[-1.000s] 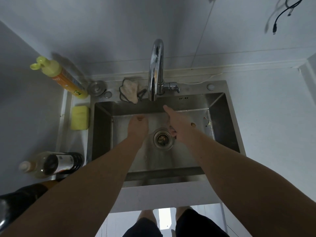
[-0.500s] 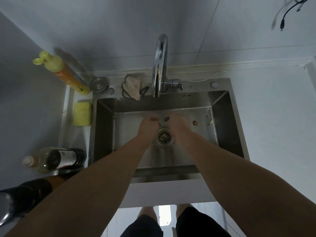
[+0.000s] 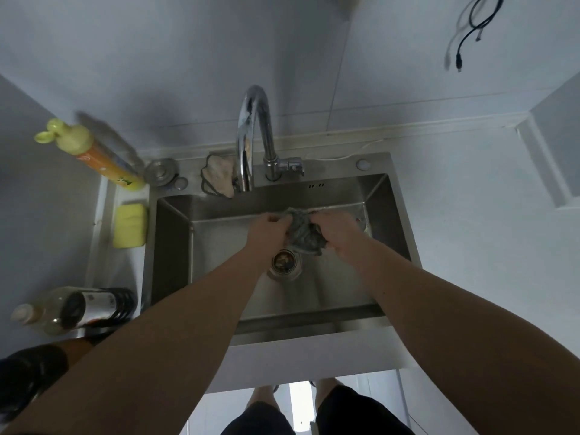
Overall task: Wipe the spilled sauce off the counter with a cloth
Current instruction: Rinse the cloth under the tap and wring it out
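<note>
Head view: my left hand (image 3: 266,229) and my right hand (image 3: 337,233) are both closed on a bunched grey cloth (image 3: 303,232), fingers curled into its folds from either side. I hold the cloth between them above the basin of the steel sink (image 3: 386,233), just over the drain strainer (image 3: 284,262), which has dark scraps lying in it. Both forearms reach in over the sink's near rim.

The chrome faucet (image 3: 251,133) arches up behind my hands, its spout coming down close to a pale scrubbing rag (image 3: 219,174) that lies on the back ledge. A round metal plug (image 3: 160,172) sits left of that.

On the table (image 3: 470,215) left of the sink, a yellow sponge (image 3: 130,226) lies flat, with an orange dish-soap bottle (image 3: 94,155) with a yellow cap beyond it. Nearer to me on that side stand a clear bottle with a white label (image 3: 72,309) and a dark bottle (image 3: 28,375) at the picture's edge. A black cable (image 3: 470,32) hangs on the wall at upper right.
</note>
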Demonstrator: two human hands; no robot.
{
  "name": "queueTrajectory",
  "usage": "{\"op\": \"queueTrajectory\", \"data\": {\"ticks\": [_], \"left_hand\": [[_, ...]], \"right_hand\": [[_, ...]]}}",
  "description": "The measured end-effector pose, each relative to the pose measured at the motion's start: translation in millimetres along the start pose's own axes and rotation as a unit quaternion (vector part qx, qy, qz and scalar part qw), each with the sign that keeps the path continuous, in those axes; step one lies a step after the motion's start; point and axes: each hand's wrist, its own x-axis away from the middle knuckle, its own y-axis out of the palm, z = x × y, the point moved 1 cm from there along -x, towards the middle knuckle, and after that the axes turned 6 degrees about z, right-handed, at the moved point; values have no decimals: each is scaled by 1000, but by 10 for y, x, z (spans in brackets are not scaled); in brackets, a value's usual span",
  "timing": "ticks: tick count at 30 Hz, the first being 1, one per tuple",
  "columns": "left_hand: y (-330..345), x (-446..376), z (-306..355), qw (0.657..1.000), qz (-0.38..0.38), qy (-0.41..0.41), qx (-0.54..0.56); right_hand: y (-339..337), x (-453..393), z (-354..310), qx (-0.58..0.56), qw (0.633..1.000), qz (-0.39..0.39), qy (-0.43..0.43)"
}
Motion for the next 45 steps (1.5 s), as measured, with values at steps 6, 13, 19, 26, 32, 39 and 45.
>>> {"op": "queueTrajectory", "data": {"ticks": [6, 13, 19, 26, 32, 39, 45], "left_hand": [[209, 126, 270, 997, 13, 20, 70], [411, 239, 453, 996, 12, 64, 55], [517, 482, 700, 997, -4, 77, 24], [739, 840, 845, 987, -140, -57, 50], [892, 685, 706, 972, -233, 23, -8], [925, 612, 615, 963, -149, 112, -193], [1148, 793, 677, 961, -273, -8, -29]], "right_hand": [[-539, -127, -19, 72, 992, 2, -100], [-983, 138, -243, 118, 967, 19, -224], [-1220, 178, -358, 142, 948, 30, -283], [-1317, 281, -532, 35, 965, 20, -258], [-1490, 348, -434, 22, 976, 89, -196], [-1702, 496, -426, -208, 970, 114, -61], [-1853, 564, -305, -217, 976, 24, 12]]}}
